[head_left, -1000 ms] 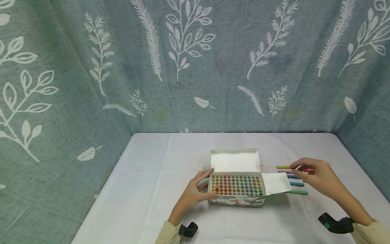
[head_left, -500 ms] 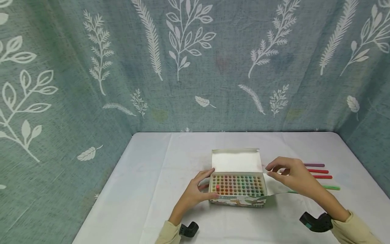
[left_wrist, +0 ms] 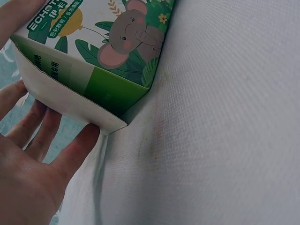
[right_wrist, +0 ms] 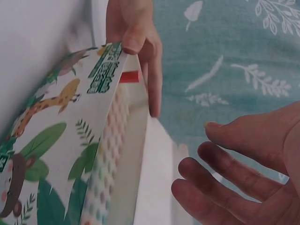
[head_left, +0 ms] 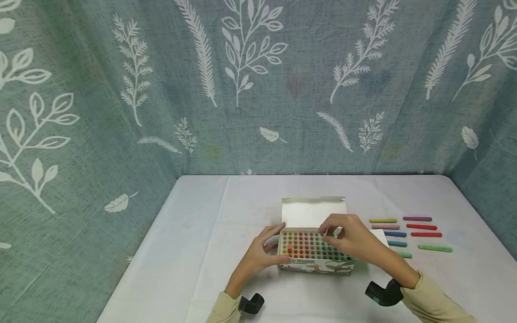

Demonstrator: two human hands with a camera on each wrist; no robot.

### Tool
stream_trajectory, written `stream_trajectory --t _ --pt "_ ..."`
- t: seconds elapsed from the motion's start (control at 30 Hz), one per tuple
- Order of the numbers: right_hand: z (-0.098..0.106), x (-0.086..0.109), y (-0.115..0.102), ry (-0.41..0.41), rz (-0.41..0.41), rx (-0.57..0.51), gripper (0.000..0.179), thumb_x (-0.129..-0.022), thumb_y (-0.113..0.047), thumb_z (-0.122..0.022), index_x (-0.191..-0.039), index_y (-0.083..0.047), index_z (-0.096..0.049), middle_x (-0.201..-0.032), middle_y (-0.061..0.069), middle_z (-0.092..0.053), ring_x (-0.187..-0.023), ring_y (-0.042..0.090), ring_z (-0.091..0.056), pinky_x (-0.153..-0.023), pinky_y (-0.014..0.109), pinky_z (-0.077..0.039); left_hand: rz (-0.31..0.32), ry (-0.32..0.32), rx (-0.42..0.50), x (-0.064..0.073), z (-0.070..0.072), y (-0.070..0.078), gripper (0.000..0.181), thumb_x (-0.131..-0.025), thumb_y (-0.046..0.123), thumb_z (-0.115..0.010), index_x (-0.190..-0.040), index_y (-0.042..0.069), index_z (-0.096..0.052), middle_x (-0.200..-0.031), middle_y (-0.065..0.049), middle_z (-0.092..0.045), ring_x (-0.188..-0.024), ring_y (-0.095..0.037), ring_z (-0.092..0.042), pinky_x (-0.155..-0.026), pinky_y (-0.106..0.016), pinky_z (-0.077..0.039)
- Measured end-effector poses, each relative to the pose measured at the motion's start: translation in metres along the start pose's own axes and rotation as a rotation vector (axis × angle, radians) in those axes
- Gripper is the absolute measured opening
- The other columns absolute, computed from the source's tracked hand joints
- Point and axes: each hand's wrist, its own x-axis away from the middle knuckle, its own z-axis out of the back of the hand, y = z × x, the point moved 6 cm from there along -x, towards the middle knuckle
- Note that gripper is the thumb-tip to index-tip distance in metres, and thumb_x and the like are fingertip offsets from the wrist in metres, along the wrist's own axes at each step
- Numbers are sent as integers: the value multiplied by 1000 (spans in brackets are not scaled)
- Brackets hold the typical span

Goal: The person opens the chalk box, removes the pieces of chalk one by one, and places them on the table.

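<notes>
My left hand (head_left: 254, 258) grips the left end of a chalk box (head_left: 315, 265), thumb at the front and fingers towards the back. The box has animal drawings and a holder full of small round holes. One red chalk stick (head_left: 289, 248) stands in a hole near the front left corner; it also shows in the right wrist view. My right hand (head_left: 351, 235) is over the right part of the holes, hiding some. In the right wrist view, its fingers are loosely bent, with nothing between them. The left wrist view shows left fingertips against an end flap (left_wrist: 70, 101).
Right of the box lie several chalk sticks in two columns, among them a yellow stick (head_left: 383, 220), a purple stick (head_left: 417, 219) and a light green stick (head_left: 435, 248). The raised lid (head_left: 313, 211) stands behind the holes. A side flap (head_left: 381, 235) sticks out right.
My right hand has moved left from the chalk sticks to over the box, uncovering the sticks on the table. My left hand stays on the box.
</notes>
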Motion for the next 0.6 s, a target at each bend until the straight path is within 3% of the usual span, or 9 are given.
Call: stream_trajectory --t 0.23,0.6 --pt "-14 -12 -5 -43 14 -6 15 -81 -1 -73 -92 -10 -70 -88 -3 -66 -75 7 -60 -57 23 -53 12 -2 14 0 -1 -2 82 -77 10 -79 -147 10 -35 -144 -10 -35 -132 -30 -35 -108 -50 -34" --pt "-45 -28 -14 -121 75 -62 14 -81 2 -71 -93 -5 -69 -87 2 -66 -75 9 -60 -58 20 -54 -8 -7 7 -1 1 -4 82 -78 10 -79 -147 9 -35 -143 -11 -36 -130 -30 -37 -107 -45 -36"
